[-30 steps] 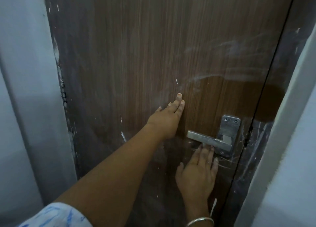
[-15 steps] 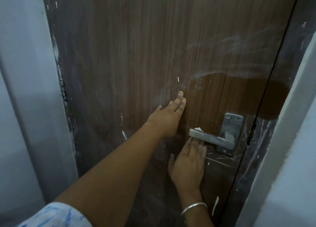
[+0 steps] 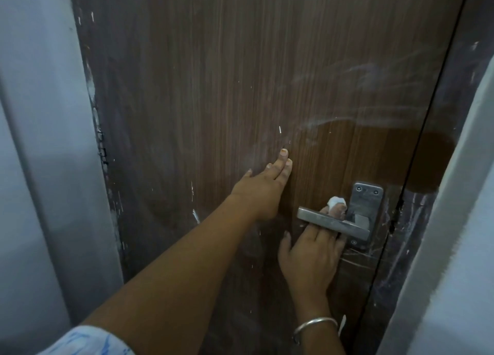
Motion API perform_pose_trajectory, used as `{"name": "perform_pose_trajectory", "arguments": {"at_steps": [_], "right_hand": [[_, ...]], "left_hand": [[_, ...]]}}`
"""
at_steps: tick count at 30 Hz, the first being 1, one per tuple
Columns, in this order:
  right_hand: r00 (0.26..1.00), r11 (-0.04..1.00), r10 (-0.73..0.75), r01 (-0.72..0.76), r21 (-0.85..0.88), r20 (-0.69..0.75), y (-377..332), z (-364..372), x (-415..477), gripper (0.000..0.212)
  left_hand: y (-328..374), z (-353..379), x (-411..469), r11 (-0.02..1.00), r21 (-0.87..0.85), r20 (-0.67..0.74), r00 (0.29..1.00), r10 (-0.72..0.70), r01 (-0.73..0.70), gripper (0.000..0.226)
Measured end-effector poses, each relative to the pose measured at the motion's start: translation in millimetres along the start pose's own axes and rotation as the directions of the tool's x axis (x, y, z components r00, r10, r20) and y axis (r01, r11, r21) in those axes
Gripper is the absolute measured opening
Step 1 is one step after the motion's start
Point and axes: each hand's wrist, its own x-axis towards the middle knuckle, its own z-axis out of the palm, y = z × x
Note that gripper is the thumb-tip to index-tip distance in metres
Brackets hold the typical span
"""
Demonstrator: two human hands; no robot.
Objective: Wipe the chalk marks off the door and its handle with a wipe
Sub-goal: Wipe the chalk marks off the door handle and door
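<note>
Wood-grain door (image 3: 240, 73) filled my remote view, set between a pale wall (image 3: 40, 167) on one side and a dark door frame (image 3: 454, 167) on the other. The left hand (image 3: 263, 188) lay flat against the panel, fingers straight and close together, up and to the left of the handle, holding nothing. The right hand (image 3: 310, 255), a metal bangle (image 3: 315, 325) at its wrist, reached up from below with its fingers extended behind the steel lever handle (image 3: 331, 223) and its thumb splayed clear. At its fingertips the white wipe (image 3: 335, 201) sat bunched above the lever, pressed into the gap between lever and door, just beside the backplate (image 3: 366, 202). The lever hid the middle of those fingers. Its long axis ran left to right, dipping slightly toward the backplate, so I judged that a stroke along that line would suit it best. The right hand was plainly the nearer one for that work. Hazy chalk marks (image 3: 361, 71) remained up and to the right of the wipe, well above the handle, and thin white scratches showed below the backplate, so I judged the task unfinished.
</note>
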Motion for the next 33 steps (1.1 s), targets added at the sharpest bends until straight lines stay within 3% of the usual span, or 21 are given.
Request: {"name": "perform_pose_trajectory", "arguments": {"at_steps": [5, 11, 18, 22, 24, 29, 33], "right_hand": [[0.999, 0.999, -0.028, 0.027, -0.036, -0.018, 4, -2, 6, 0.092], [0.990, 0.994, -0.058, 0.068, -0.080, 0.131, 3, 13, -19, 0.088], [0.922, 0.956, -0.283, 0.294, -0.002, 0.263, -21, 22, -14, 0.103], [0.949, 0.976, -0.210, 0.220, -0.014, 0.234, -18, 21, -20, 0.115], [0.956, 0.983, -0.180, 0.186, -0.003, 0.231, -22, 22, -20, 0.112], [0.864, 0.914, -0.367, 0.403, -0.039, 0.344, -32, 40, -21, 0.087], [0.859, 0.908, -0.378, 0.417, -0.043, 0.346, -26, 43, -25, 0.087]], "left_hand": [[3, 1, -1, 1.000, 0.004, 0.002, 1.000, -0.004, 0.004, 0.089], [3, 0, 0, 1.000, -0.024, 0.010, 1.000, -0.010, 0.011, 0.089], [5, -4, -2, 0.999, -0.042, 0.024, 1.000, -0.006, 0.007, 0.083], [6, -4, -3, 0.999, -0.045, 0.024, 1.000, -0.001, 0.002, 0.086], [6, -1, -2, 0.998, -0.057, 0.018, 1.000, -0.004, 0.005, 0.085], [4, 4, 2, 0.999, -0.036, -0.002, 1.000, -0.017, 0.017, 0.085], [4, 4, 2, 0.999, -0.047, -0.006, 1.000, -0.024, 0.024, 0.087]]}}
